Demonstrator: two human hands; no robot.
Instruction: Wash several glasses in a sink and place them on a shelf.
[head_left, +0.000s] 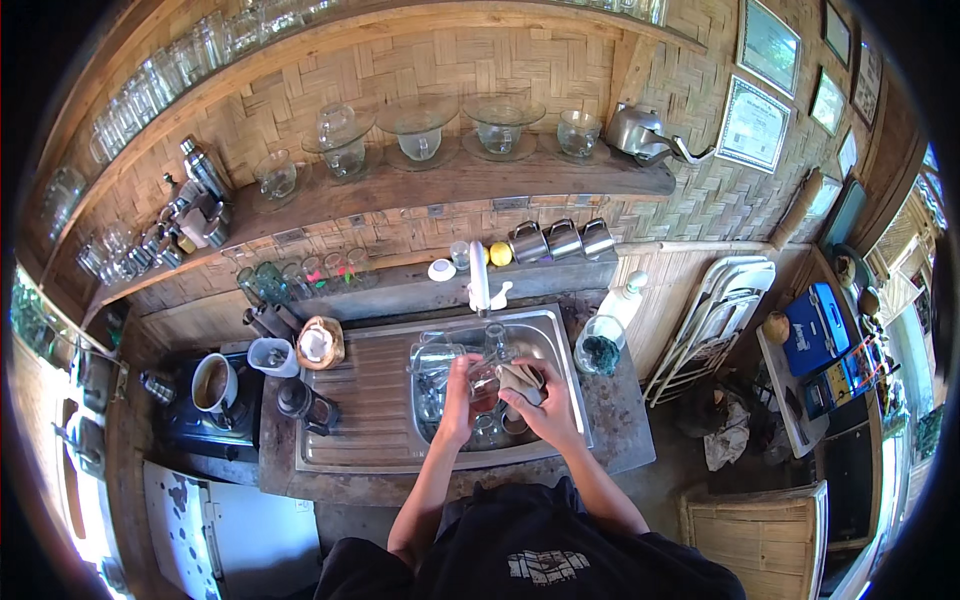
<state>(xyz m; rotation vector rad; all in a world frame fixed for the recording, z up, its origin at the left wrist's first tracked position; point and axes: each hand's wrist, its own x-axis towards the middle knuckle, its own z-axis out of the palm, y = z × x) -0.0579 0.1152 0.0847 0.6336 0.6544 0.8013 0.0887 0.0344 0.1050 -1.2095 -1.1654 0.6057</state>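
Note:
Over the steel sink (574, 379), my left hand (459, 397) is closed around the side of a clear glass vessel (484, 379). My right hand (551, 405) holds a beige cloth (523, 381) against the mouth of that glass. Clear glassware (435, 352) lies in the basin below and to the left of my hands. Above the basin stands a white tap (478, 277) with a lever. To the right of the sink, a glass bowl (600, 330) holds a dark green scrubber (600, 355).
A ribbed drainboard (360, 397) extends left, with a French press (307, 405) and an opened coconut (319, 343) near its edge. A saucepan (214, 382) sits on the stove. Steel mugs (564, 240) line the ledge behind the tap. Folding chairs (712, 322) lean at right.

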